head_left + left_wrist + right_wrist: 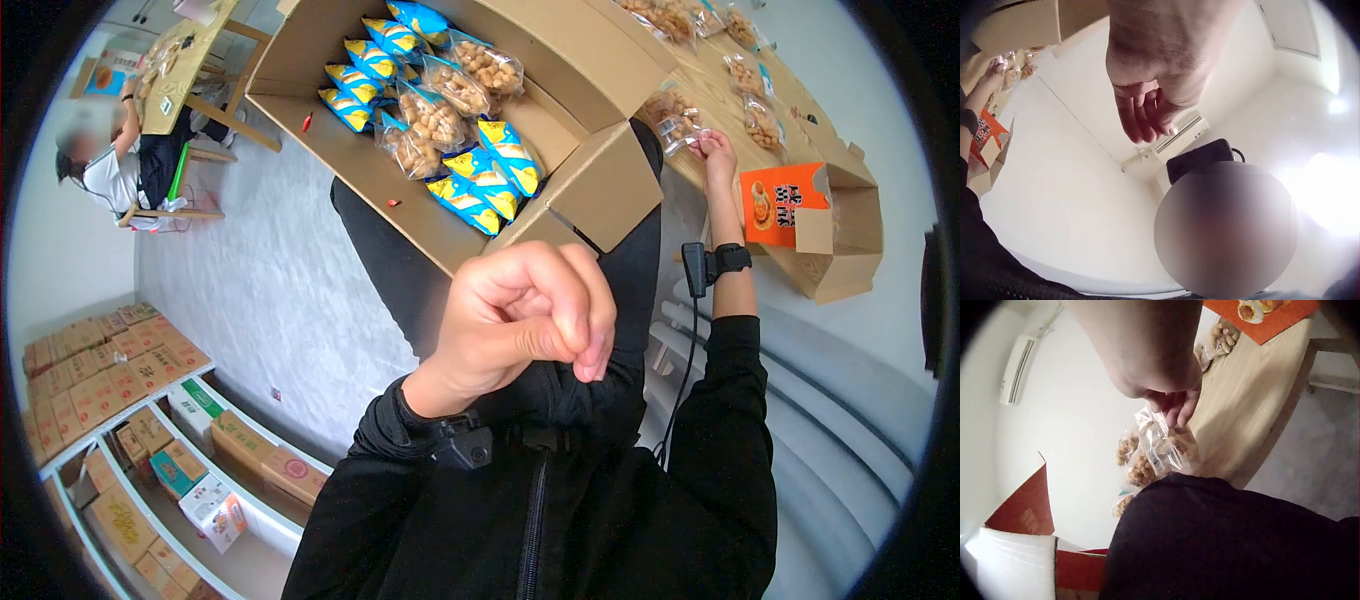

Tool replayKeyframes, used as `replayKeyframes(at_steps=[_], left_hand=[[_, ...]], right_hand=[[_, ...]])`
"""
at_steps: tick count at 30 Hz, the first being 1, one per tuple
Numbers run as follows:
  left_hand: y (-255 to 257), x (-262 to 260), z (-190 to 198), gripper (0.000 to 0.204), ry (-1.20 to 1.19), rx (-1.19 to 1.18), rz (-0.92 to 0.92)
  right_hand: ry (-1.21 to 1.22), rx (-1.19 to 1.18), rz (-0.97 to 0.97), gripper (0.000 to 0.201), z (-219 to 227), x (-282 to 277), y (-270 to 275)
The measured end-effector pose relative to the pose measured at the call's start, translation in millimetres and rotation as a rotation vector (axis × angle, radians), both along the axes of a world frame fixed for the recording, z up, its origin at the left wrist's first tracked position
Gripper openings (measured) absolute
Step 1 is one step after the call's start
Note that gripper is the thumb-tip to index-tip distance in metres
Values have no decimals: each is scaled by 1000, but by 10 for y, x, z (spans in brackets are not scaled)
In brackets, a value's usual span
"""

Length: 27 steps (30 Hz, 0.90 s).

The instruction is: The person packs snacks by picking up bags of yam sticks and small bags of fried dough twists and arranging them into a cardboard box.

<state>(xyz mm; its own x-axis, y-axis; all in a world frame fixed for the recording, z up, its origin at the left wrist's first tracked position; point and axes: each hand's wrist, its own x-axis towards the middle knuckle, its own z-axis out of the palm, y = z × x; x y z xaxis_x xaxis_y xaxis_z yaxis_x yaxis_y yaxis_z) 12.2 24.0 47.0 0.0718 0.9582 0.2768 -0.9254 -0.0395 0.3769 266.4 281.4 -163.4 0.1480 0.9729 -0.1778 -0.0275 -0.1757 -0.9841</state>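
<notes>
Pinching a clear snack bag point(672, 112) by its upper end, right of the cardboard carton point(605, 185).
The right hand point(714, 155) has its fingertips closed on loose film over the table point(1241, 400); the left hand point(530, 310), nearer the wearer than the carton, is curled, holding nothing visible. The bag looks light, limp and slippery, its pieces likely brittle; that slack end seems the safest hold.

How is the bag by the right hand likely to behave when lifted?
The bag will probably be floppy: it looks clear, thin and creased near the right hand. It may sag and shift, as many small pieces fill it. Those look knobbly and baked, so squeezing might crumble them.
</notes>
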Motion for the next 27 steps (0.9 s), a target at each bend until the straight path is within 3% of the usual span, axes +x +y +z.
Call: replayKeyframes(at_steps=[3,5,13,27], left_hand=[[-1,42,170,11,132,76,48],[83,109,390,5,181,384,102],[-313,12,839,30,32,194,-229],[-482,447,893,20,75,37,255]], right_hand=[[-28,13,15,11,-91,12,-17],[-72,5,24,12,-79,-7,-59],[-26,-10,-38,12,-146,-4,-126],[-3,-31,-65,14,-175,36,-148]])
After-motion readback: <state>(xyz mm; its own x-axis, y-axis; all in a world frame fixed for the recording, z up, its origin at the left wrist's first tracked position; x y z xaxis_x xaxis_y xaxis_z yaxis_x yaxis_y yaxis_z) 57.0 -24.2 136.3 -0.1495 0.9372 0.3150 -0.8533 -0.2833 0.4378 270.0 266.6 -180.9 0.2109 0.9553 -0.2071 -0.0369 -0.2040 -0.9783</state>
